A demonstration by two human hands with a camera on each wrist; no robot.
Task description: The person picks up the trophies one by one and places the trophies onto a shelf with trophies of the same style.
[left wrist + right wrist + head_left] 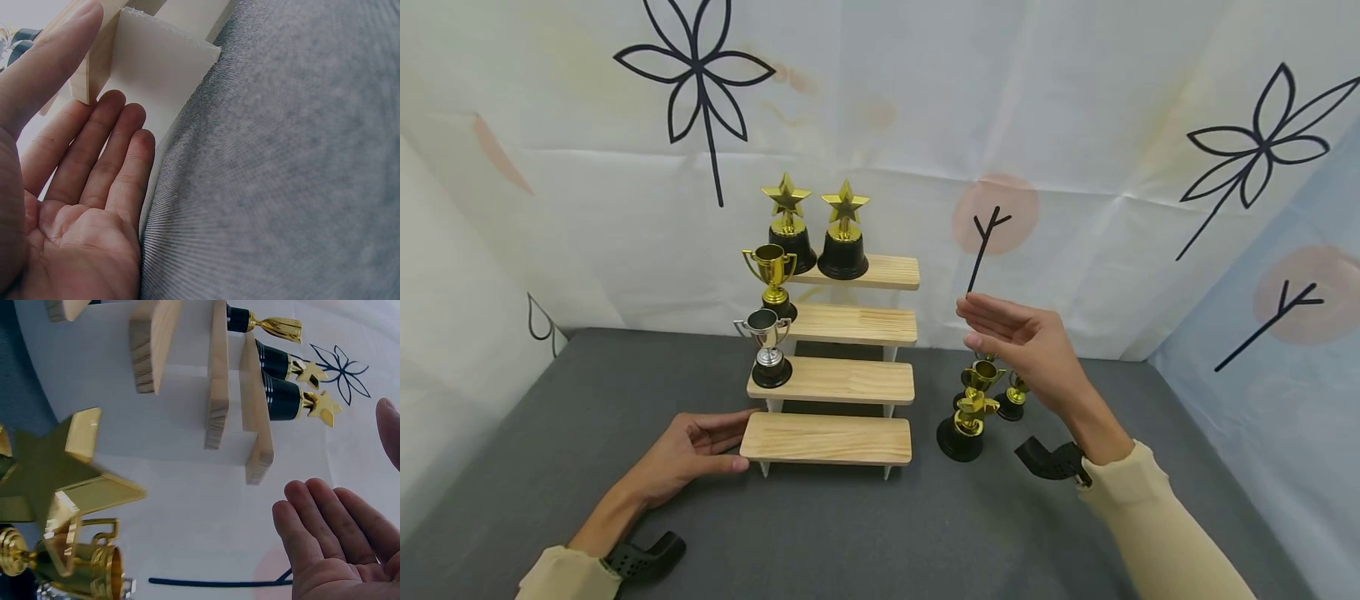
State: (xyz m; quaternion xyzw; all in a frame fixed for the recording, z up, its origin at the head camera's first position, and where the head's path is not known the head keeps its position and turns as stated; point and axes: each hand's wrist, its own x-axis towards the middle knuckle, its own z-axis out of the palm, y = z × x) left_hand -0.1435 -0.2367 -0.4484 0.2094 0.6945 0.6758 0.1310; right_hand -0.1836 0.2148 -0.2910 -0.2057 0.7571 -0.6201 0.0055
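A wooden four-step display stand (831, 437) holds two gold star trophies on its top step, a gold cup trophy (772, 271) on the step below, and a silver cup trophy (767, 337) under that. My left hand (681, 458) is at the left end of the lowest step, thumb and fingers extended; in the left wrist view its fingertips lie against or very near the stand's edge. My right hand (1026, 342) is raised with straight fingers, holding nothing, above a gold star trophy (966, 429) and several gold cup trophies (981, 379), some partly hidden.
A dark grey cloth (647, 375) covers the table. Behind it hangs a pale curtain (887, 125) with leaf drawings, and more fabric (1285, 333) stands at the right. A thin dark loop (540, 321) shows at the back left edge.
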